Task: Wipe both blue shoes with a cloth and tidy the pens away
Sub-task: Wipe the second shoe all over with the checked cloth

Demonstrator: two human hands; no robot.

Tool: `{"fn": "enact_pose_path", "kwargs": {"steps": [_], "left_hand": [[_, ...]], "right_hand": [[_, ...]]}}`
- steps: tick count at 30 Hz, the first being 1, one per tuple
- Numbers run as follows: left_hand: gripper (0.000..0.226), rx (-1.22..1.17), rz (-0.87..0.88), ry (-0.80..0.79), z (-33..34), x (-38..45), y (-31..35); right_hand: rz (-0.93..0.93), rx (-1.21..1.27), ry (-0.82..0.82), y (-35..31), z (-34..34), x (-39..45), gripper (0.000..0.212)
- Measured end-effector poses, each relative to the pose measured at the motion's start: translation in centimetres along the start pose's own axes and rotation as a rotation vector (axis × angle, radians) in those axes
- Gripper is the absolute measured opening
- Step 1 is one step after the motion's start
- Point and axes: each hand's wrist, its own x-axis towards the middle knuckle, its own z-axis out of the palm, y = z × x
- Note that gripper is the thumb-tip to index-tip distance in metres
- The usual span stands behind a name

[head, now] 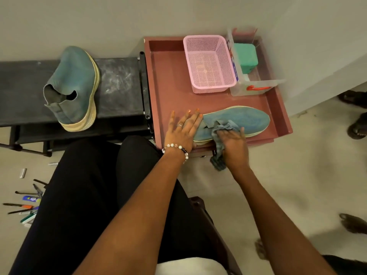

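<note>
One blue shoe (244, 121) lies on its side on the reddish-brown tray table (170, 80), toe to the right. My left hand (183, 132) rests flat against its heel end with straight fingers. My right hand (234, 144) presses a grey-blue cloth (218, 155) onto the middle of the shoe; the cloth's tail hangs over the table's front edge. The other blue shoe (74, 86) rests tilted on the dark bench (119, 80) at the left. Several pens (27, 207) lie scattered on the floor at the lower left, partly hidden by my leg.
A pink mesh basket (208, 64) stands at the back of the tray table. Beside it sits a clear plastic box (256, 88) holding a green block (246, 56). Other people's feet (355, 124) show at the right edge. A wall is behind.
</note>
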Motion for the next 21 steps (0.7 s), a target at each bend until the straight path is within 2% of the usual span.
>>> {"fn": "enact_pose_path", "kwargs": {"steps": [3,5,7,9,11,12,14,16,18,21], "left_hand": [[0.073,-0.024,-0.003,0.022,0.1,0.0,-0.1],[0.076,-0.04,0.007,0.0,-0.2,-0.1,-0.3],[0.079,-0.046,0.026,-0.018,-0.3,-0.1,-0.4],[0.075,-0.06,0.028,0.005,-0.1,0.0,-0.4],[0.074,-0.065,0.026,0.016,0.1,0.2,-0.4],[0.08,-0.066,0.024,0.009,0.2,0.3,-0.5],[0.09,-0.072,0.022,0.004,0.4,0.3,-0.4],[0.08,-0.076,0.027,0.013,0.4,0.2,-0.3],[0.072,-0.106,0.023,0.027,0.3,0.2,-0.3],[0.068,-0.131,0.03,0.018,0.2,0.1,-0.5]], "right_hand": [[0.247,0.187,-0.008,-5.2,0.9,0.5,0.033],[0.262,0.358,0.027,-9.1,1.0,0.6,0.024],[0.207,0.477,0.016,-9.4,0.3,0.2,0.032],[0.047,0.465,0.016,-6.6,0.0,-0.5,0.047],[-0.048,0.288,0.006,-2.8,-0.3,-1.2,0.054],[-0.018,0.217,0.011,-1.2,-0.4,-1.3,0.054],[0.168,0.188,-0.02,-0.5,-0.2,-1.1,0.058],[0.321,0.214,-0.045,-3.3,0.3,-0.3,0.051],[0.344,0.299,-0.04,-7.3,0.8,0.4,0.042],[0.258,0.422,0.045,-10.3,1.3,0.2,0.036]]}}
